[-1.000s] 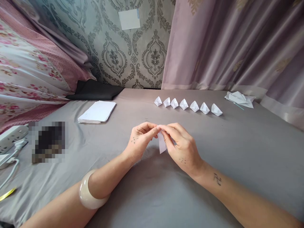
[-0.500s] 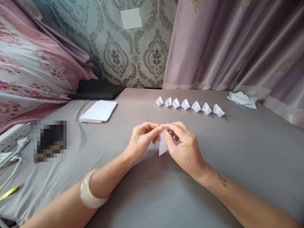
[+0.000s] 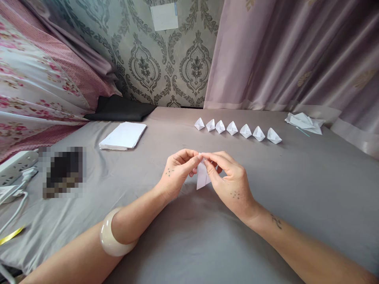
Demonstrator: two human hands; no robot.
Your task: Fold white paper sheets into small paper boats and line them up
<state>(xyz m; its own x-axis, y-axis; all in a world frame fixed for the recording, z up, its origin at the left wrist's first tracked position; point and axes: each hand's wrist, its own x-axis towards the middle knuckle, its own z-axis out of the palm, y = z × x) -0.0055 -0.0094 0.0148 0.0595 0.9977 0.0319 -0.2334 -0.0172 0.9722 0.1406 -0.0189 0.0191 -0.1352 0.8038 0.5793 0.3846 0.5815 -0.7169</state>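
Note:
A small folded piece of white paper (image 3: 203, 177) hangs between my hands above the grey cloth. My left hand (image 3: 177, 171) pinches its upper tip between thumb and fingers. From the other side my right hand (image 3: 232, 181) grips the same paper, thumb pressed on its near face and forefinger at the top edge. My right fingers hide part of the paper. Beyond the hands, several folded paper boats (image 3: 232, 128) stand in a slanting row.
A stack of white paper (image 3: 122, 136) lies at back left, near a black cloth (image 3: 118, 108). More folded paper (image 3: 304, 122) rests at back right. A power strip (image 3: 17, 167) with cables, a blurred dark object (image 3: 65, 171) and a yellow strip (image 3: 12, 235) are at left.
The view has tilted slightly. The lower end of the folded paper has risen a little and shows more of its face; both hands keep their pinch.

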